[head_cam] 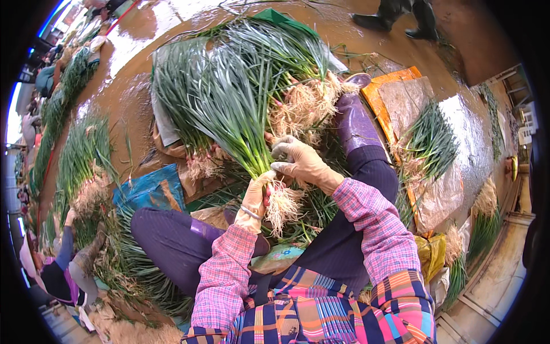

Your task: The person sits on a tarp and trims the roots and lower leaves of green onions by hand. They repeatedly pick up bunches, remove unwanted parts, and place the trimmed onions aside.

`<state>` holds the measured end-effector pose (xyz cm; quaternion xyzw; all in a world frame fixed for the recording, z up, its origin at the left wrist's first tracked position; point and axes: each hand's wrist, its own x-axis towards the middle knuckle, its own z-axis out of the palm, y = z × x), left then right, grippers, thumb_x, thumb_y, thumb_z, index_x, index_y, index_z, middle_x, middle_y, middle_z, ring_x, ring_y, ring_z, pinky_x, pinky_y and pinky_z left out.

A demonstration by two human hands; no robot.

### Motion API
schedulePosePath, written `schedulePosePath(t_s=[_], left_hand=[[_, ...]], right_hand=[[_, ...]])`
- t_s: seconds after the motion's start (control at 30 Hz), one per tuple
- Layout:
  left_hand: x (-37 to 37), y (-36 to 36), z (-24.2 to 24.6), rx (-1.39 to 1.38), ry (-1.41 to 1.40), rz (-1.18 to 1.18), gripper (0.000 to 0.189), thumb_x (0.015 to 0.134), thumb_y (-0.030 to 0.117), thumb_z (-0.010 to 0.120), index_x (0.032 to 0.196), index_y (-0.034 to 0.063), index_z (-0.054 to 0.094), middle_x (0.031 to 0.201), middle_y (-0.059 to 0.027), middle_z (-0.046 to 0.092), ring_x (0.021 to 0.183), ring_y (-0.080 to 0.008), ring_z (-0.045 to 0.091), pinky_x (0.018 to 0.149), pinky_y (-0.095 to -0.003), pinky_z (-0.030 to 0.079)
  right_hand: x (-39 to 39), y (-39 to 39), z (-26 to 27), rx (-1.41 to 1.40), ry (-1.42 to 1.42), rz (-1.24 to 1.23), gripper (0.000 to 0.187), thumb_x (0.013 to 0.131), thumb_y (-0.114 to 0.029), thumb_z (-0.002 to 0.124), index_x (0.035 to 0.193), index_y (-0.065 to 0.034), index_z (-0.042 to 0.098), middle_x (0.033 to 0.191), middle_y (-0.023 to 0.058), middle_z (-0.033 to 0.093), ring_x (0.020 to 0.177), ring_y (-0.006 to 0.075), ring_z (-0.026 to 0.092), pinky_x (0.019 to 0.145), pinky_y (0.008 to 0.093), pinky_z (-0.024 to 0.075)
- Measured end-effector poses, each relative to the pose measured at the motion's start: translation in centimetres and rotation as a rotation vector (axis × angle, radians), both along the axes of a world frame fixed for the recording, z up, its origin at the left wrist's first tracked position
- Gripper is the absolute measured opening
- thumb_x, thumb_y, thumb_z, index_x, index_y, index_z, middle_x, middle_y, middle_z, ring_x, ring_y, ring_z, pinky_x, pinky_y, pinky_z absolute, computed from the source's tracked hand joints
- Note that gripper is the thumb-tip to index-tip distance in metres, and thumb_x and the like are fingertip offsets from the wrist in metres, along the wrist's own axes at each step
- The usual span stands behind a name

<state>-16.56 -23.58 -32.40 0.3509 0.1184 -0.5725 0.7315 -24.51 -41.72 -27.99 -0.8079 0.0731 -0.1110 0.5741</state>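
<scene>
My left hand, in a pale glove, grips a bunch of scallions just above its reddish bulbs. The long green leaves fan away from me, and the whitish roots hang below the hand. My right hand, also gloved, is close beside the bunch's base with its fingers bent and its thumb by my left fingers. Whether it pinches anything is unclear. Beyond the hands, a pile of scallions lies with its roots towards my right boot.
Loose leaves lie between my legs. A blue plastic sheet is at left, near another scallion heap and a seated person. More scallions rest on sacking at right. A person's dark boots stand on the wet, muddy floor.
</scene>
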Motion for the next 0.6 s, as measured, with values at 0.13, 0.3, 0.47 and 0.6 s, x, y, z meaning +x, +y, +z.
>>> schedulePosePath(t_s=[0.13, 0.3, 0.47, 0.6], left_hand=[[0.8, 1.1, -0.4, 0.021, -0.081, -0.05, 0.027, 0.092, 0.014, 0.069, 0.114, -0.0006, 0.062, 0.091, -0.016, 0.072, 0.074, -0.0225, 0.071, 0.067, -0.0361, 0.062], [0.2, 1.2, 1.0, -0.125, 0.077, 0.077, 0.024, 0.093, 0.011, 0.068, 0.112, -0.0024, 0.062, 0.094, -0.015, 0.07, 0.083, -0.0265, 0.07, 0.078, -0.041, 0.061], [0.3, 1.3, 2.8, -0.142, 0.194, 0.1, 0.021, 0.093, 0.009, 0.068, 0.111, -0.0001, 0.063, 0.089, -0.0101, 0.068, 0.078, -0.0222, 0.067, 0.073, -0.0363, 0.06], [0.3, 0.5, 2.9, -0.114, 0.021, 0.11, 0.015, 0.093, 0.01, 0.068, 0.106, 0.0036, 0.064, 0.079, -0.0033, 0.063, 0.067, -0.015, 0.06, 0.062, -0.0296, 0.054]], right_hand=[[1.5, -1.1, -2.0, 0.236, 0.175, 0.244, 0.03, 0.099, -0.03, 0.064, 0.115, -0.0052, 0.061, 0.102, 0.005, 0.059, 0.084, 0.0129, 0.06, 0.073, 0.0285, 0.0516], [2.2, -1.0, -2.8, 0.495, 0.349, 0.345, 0.034, 0.103, -0.033, 0.059, 0.122, -0.0045, 0.057, 0.09, -0.0015, 0.058, 0.072, 0.0064, 0.053, 0.063, 0.0225, 0.0469], [1.7, 0.8, -2.3, 0.411, 0.225, 0.232, 0.022, 0.101, -0.022, 0.061, 0.097, -0.0016, 0.067, 0.079, -0.0031, 0.065, 0.072, 0.006, 0.06, 0.094, 0.0274, 0.0454], [0.5, 1.1, 1.2, 0.727, 0.232, 0.191, 0.017, 0.099, -0.016, 0.063, 0.094, -0.0006, 0.068, 0.088, 0.0003, 0.072, 0.078, 0.008, 0.065, 0.087, 0.0281, 0.0516]])
